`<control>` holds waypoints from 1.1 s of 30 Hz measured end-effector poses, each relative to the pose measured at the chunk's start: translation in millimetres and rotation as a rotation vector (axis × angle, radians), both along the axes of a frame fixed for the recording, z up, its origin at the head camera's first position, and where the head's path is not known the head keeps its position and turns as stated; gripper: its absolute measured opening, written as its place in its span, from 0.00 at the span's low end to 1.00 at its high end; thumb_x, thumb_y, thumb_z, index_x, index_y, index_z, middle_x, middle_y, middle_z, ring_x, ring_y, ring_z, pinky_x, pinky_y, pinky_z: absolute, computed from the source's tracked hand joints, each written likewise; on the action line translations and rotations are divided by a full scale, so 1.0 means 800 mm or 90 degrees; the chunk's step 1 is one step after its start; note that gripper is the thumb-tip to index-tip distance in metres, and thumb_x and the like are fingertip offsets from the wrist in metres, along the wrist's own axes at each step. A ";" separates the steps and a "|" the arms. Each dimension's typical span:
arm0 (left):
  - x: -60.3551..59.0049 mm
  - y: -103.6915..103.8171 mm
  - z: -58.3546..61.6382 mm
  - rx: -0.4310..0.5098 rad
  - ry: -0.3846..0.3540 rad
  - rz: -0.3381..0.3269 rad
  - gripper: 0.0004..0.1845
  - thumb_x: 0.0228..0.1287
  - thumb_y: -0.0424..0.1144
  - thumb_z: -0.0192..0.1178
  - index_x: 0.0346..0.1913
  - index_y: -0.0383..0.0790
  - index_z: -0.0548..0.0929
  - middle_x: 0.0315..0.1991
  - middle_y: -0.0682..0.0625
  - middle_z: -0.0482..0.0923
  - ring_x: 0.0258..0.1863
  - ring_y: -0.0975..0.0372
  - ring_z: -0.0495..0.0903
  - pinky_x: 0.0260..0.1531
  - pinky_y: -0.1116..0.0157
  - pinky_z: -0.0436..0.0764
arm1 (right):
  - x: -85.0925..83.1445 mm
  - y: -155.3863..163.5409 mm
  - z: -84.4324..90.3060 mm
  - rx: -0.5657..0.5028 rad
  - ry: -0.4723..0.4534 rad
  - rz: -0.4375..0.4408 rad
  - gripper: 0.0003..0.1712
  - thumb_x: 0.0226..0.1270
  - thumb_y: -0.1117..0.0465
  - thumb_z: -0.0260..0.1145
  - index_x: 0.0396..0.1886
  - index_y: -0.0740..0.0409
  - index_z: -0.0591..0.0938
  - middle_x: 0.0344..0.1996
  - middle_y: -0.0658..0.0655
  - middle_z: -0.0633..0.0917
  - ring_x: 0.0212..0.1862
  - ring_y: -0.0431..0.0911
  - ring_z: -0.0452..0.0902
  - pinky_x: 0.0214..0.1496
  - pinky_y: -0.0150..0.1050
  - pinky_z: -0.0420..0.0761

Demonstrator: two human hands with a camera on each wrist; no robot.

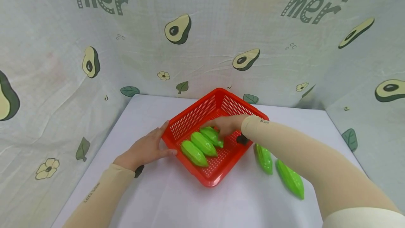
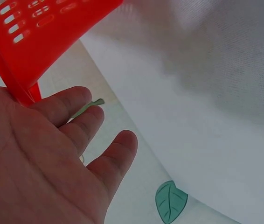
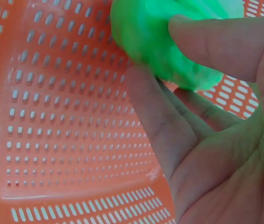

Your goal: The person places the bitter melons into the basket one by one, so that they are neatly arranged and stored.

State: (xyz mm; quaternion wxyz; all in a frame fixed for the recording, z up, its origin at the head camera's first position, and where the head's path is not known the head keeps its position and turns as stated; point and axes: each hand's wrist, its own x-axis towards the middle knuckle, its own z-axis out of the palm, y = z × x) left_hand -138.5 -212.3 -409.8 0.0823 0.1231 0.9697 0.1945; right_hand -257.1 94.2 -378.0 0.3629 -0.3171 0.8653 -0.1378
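Note:
A red plastic basket [image 1: 216, 182] with slotted walls sits at an angle on the table. Three glossy, bright green, ridged fruits like star fruit lie side by side in it. My right hand [image 1: 226, 125] reaches inside and pinches the farthest green fruit [image 1: 210, 134]; its thumb [image 3: 216, 44] is on one side, the fingers on the other. The middle fruit [image 1: 203, 144] and the nearest fruit [image 1: 193, 153] are untouched. At the basket's left corner, my left hand [image 1: 145, 149] touches the rim with thumb and fingers spread; the wrist view shows loose fingers [image 2: 115, 163].
Two more green fruits, one [image 1: 264, 158] beside the basket and another [image 1: 290, 179] farther right, lie on the white table [image 1: 186, 207] near my right forearm. A cloth [image 1: 209, 69] printed with avocados hangs behind and at both sides.

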 end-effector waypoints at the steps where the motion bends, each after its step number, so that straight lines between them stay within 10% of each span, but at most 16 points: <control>1: 0.000 0.000 0.000 0.002 0.000 0.000 0.67 0.46 0.83 0.55 0.81 0.45 0.46 0.74 0.40 0.61 0.71 0.44 0.61 0.60 0.42 0.72 | 0.001 -0.001 -0.002 0.001 0.002 0.006 0.45 0.63 0.65 0.73 0.75 0.32 0.67 0.63 0.47 0.73 0.62 0.47 0.67 0.58 0.45 0.79; 20: 0.001 0.000 0.002 -0.007 -0.001 0.001 0.66 0.46 0.82 0.55 0.81 0.46 0.47 0.73 0.39 0.62 0.71 0.43 0.63 0.58 0.41 0.73 | 0.005 -0.004 -0.002 0.009 0.044 0.020 0.45 0.62 0.61 0.74 0.76 0.34 0.66 0.62 0.48 0.74 0.62 0.48 0.68 0.59 0.46 0.78; 33: 0.003 0.001 0.006 0.000 -0.010 0.002 0.67 0.46 0.82 0.56 0.81 0.45 0.46 0.74 0.39 0.61 0.72 0.44 0.60 0.62 0.42 0.70 | 0.002 0.018 0.042 -0.047 0.076 0.011 0.47 0.64 0.64 0.72 0.77 0.31 0.62 0.71 0.46 0.68 0.54 0.46 0.78 0.50 0.37 0.81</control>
